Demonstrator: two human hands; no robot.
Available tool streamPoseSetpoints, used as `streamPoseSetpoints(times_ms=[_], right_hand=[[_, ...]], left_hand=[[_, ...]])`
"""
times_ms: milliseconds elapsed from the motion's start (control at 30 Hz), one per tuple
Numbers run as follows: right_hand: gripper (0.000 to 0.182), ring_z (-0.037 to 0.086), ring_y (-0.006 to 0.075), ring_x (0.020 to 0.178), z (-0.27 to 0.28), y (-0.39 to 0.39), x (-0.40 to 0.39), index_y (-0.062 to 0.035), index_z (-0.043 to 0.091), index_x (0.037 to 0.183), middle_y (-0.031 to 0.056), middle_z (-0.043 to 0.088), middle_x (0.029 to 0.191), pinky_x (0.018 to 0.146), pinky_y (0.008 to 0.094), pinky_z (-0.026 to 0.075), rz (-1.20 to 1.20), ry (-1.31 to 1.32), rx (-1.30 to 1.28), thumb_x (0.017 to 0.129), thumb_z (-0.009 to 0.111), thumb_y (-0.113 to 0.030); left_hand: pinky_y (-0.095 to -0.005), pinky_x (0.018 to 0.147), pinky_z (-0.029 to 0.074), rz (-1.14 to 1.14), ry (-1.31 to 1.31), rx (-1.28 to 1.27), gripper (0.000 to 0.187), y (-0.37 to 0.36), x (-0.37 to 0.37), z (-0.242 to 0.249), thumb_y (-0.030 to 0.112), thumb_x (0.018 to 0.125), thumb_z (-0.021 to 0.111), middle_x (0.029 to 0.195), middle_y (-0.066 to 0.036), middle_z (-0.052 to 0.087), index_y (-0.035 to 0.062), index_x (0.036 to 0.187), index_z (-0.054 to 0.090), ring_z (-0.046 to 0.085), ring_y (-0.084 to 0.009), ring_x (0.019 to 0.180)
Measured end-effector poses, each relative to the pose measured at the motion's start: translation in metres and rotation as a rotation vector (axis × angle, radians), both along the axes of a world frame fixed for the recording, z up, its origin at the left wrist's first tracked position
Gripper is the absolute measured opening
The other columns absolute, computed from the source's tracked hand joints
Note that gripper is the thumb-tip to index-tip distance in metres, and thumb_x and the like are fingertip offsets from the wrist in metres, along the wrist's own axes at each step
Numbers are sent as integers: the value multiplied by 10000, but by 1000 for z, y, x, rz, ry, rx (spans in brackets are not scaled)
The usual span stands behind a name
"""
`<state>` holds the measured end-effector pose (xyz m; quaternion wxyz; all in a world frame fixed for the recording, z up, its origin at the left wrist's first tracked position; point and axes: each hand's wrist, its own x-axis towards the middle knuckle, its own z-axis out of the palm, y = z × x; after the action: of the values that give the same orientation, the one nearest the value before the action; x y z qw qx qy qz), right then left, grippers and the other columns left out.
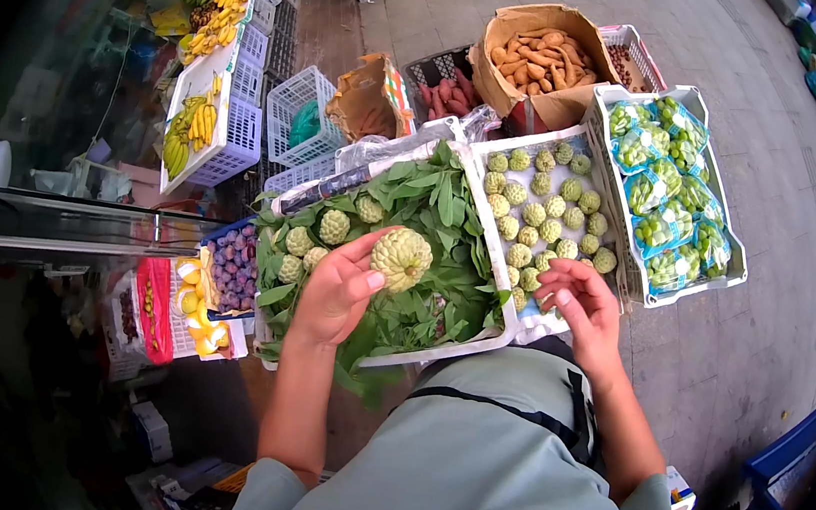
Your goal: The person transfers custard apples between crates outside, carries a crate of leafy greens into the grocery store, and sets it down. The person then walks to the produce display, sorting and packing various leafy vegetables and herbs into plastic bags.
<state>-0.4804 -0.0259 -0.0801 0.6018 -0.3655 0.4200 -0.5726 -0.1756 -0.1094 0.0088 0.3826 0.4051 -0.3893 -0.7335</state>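
My left hand (331,292) is closed around a pale green, knobbly custard apple (402,260), its stem end facing up. It holds the fruit above a white crate (511,319) lined with green leaves (435,198). More custard apples (335,228) lie among the leaves on that crate's left side. Over the near end of a second crate to the right is my right hand (587,314), fingers bent and apart, holding nothing I can see. Several smaller custard apples (533,214) sit in spaced rows on that crate's pale liner, and a few are close to my right fingertips.
Bagged green fruit (666,199) fills a white crate at right. Beyond stand a cardboard box (500,24) of brown tubers and a crate of reddish ones (446,95). Bananas (204,121), purple plums (234,265) and yellow fruit (201,304) are at left.
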Motion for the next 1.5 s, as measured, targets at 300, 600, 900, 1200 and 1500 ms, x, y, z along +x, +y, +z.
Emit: streamPoseSetpoints(times_ms=[300, 600, 900, 1200, 1500], right_hand=[[636, 614, 286, 1081, 37, -14, 11, -70, 552, 1317, 141, 588, 1233, 891, 352, 516, 289, 522, -501, 756, 822, -199], [676, 619, 379, 1078, -204, -59, -85, -8, 550, 1246, 258, 633, 1120, 916, 430, 500, -82, 1031, 399, 761, 789, -414], [743, 567, 433, 1115, -269, -173, -96, -58, 404, 1337, 226, 486, 1290, 915, 482, 499, 93, 1233, 357, 731, 771, -282], [301, 467, 277, 1258, -252, -298, -120, -133, 550, 1227, 70, 547, 1302, 988, 470, 395, 103, 1905, -73, 935, 485, -171], [418, 347, 284, 1429, -301, -309, -145, -72, 542, 1329, 108, 516, 1429, 1207, 483, 154, 319, 2197, -208, 945, 419, -182]], left_hand=[[-300, 964, 442, -124, -503, -241, 677, 64, -58, -1, 109, 770, 840, 1272, -98, 641, -13, 1353, 517, 581, -144, 1116], [-334, 932, 485, 451, -973, -322, 404, 96, -16, -29, 105, 904, 709, 1224, -147, 651, -12, 1272, 588, 626, -211, 1072], [-398, 960, 449, 454, -1459, -417, 333, 128, -23, -81, 169, 908, 688, 1107, -129, 674, 44, 1213, 636, 591, -317, 1078], [-384, 950, 416, 460, -1531, -411, 228, 128, -28, -83, 158, 902, 677, 1045, -120, 685, 66, 1109, 700, 601, -296, 1038], [-381, 952, 401, 413, -1533, -359, 229, 120, -32, -73, 158, 891, 682, 1011, -106, 694, 67, 1100, 705, 612, -282, 1007]])
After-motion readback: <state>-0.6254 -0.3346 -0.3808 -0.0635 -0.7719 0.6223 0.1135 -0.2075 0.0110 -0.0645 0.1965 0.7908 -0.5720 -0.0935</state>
